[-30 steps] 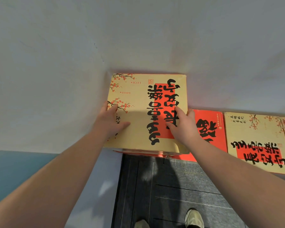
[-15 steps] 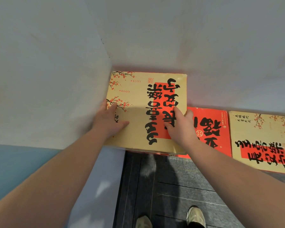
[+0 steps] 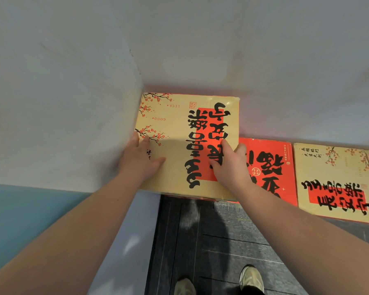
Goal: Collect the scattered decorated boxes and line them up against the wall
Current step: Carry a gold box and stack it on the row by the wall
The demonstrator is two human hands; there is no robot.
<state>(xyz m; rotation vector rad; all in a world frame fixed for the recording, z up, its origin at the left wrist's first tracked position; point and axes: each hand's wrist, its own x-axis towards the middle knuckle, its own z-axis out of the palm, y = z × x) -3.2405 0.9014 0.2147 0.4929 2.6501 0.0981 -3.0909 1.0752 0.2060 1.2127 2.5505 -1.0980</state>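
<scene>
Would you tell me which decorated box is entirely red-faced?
The red box, second from the corner; the corner box and cream box have cream faces.

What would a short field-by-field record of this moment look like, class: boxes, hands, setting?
held box: cream cardboard box with black calligraphy on a red panel, in the wall corner, raised above the row
left hand: left hand grips its left edge
right hand: right hand grips its right edge
row along wall: red cardboard box with black calligraphy, then second cream calligraphy box
setting: white plaster wall, dark grey floor
</scene>
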